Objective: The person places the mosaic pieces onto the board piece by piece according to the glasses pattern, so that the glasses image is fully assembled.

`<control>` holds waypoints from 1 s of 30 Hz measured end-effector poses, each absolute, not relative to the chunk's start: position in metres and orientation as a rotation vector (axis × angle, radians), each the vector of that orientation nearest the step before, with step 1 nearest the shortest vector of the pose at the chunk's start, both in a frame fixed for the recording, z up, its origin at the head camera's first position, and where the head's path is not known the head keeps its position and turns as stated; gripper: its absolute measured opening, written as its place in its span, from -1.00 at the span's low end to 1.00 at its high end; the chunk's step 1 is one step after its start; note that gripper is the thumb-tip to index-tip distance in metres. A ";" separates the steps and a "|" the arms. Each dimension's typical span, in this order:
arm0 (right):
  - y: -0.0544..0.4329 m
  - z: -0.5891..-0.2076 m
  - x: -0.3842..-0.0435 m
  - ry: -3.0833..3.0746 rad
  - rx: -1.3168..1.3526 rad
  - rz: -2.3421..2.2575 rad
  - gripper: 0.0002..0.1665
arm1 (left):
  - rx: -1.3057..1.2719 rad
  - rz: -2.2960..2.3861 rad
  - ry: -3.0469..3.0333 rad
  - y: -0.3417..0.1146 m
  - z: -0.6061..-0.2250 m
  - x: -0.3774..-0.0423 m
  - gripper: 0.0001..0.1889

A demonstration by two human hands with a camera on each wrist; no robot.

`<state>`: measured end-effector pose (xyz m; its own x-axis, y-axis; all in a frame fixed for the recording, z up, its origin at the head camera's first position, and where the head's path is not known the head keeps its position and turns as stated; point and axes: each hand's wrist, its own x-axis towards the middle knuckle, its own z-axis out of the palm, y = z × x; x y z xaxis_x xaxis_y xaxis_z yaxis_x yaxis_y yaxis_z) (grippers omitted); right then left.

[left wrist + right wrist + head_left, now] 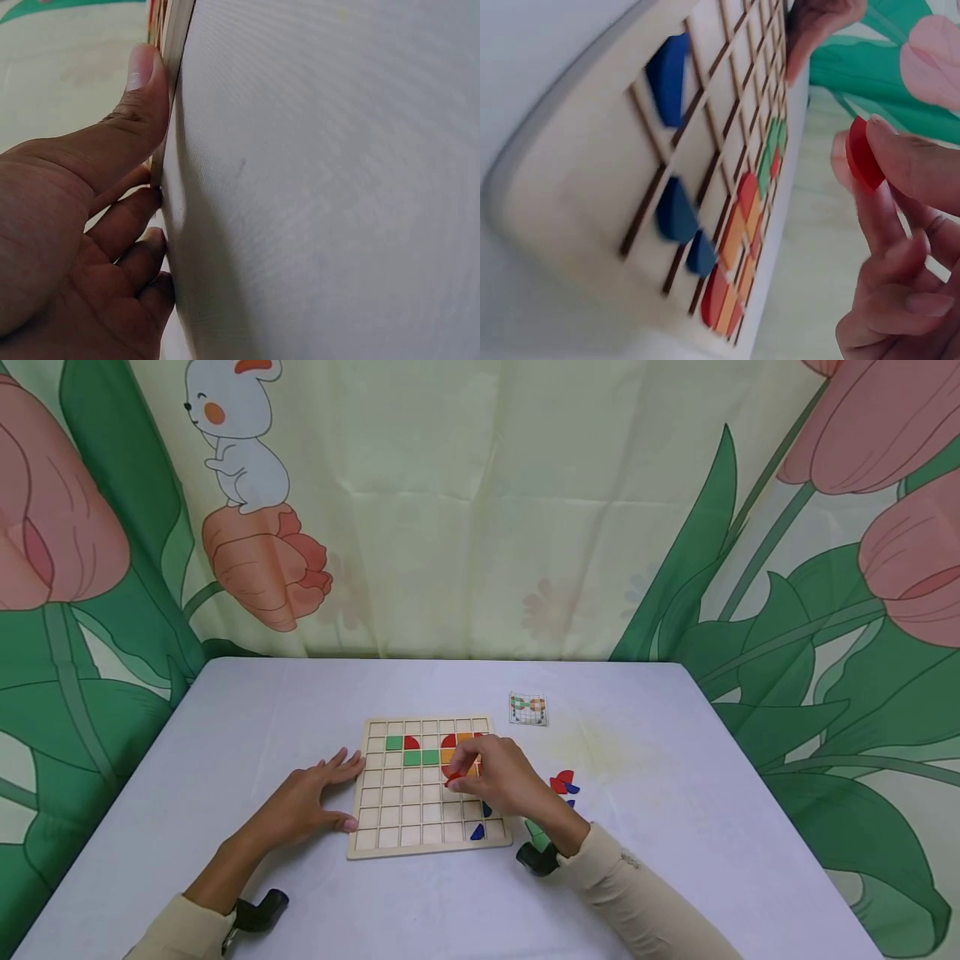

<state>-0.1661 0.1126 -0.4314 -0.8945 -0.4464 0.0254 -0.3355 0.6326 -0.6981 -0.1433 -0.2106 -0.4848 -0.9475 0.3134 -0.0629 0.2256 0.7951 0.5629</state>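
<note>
A wooden grid board [378,817] lies on the table, with green squares [422,757], red quarter-round pieces [411,743] and orange squares [735,236] set in its far rows. Blue pieces [667,79] sit in cells along its right side. My right hand [501,777] is over the board's right half and pinches a red quarter-round piece [864,154] between thumb and fingertip, raised off the grid. At the board's left edge, my left hand [303,802] rests with thumb and fingers spread, touching the side of the frame.
Beyond the board's far right corner lies a small pattern card [528,710]. Loose red pieces [561,782] and a blue piece [572,789] are right of the board, with a green piece [537,835] partly hidden by my right wrist. A printed curtain [480,527] hangs behind the table.
</note>
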 end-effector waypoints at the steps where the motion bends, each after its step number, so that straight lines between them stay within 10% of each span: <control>1: 0.110 -0.431 -0.167 2.703 -0.658 -1.113 -0.81 | 0.429 0.861 2.829 -0.211 -0.485 -0.143 0.10; 30: 0.046 -0.429 -0.183 2.616 -0.810 -1.089 -0.81 | 0.469 0.880 2.839 -0.212 -0.486 -0.145 0.09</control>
